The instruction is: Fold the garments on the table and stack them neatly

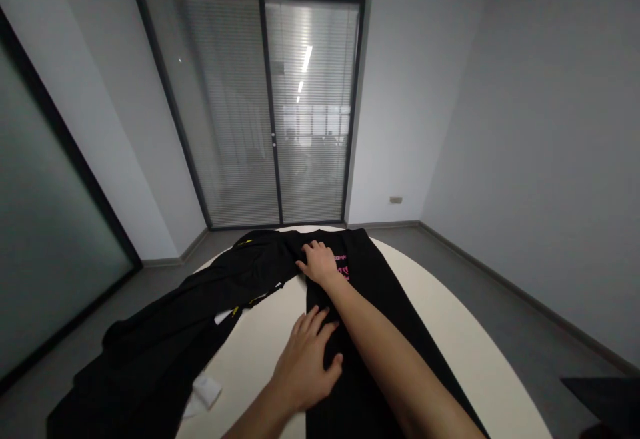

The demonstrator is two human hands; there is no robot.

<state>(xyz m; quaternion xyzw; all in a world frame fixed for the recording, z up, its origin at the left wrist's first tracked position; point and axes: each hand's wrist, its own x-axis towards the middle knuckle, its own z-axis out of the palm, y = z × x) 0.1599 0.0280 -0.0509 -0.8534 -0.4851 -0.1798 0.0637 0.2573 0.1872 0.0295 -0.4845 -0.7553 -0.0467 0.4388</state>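
A pair of black trousers [380, 292] with pink print near the waist lies spread on a round white table [460, 332]. One leg runs straight toward me; the other leg [165, 332] angles off to the left and hangs over the table's edge. My right hand [318, 262] rests flat and open on the waist area beside the pink print. My left hand [306, 359] lies flat with fingers apart on the near leg's left edge, partly on the tabletop.
A white tag or label [205, 392] pokes out under the left leg near the table's edge. Beyond the table stand sliding glass doors with blinds [260, 112]. Grey floor surrounds the table. A dark object [607, 399] sits at the lower right.
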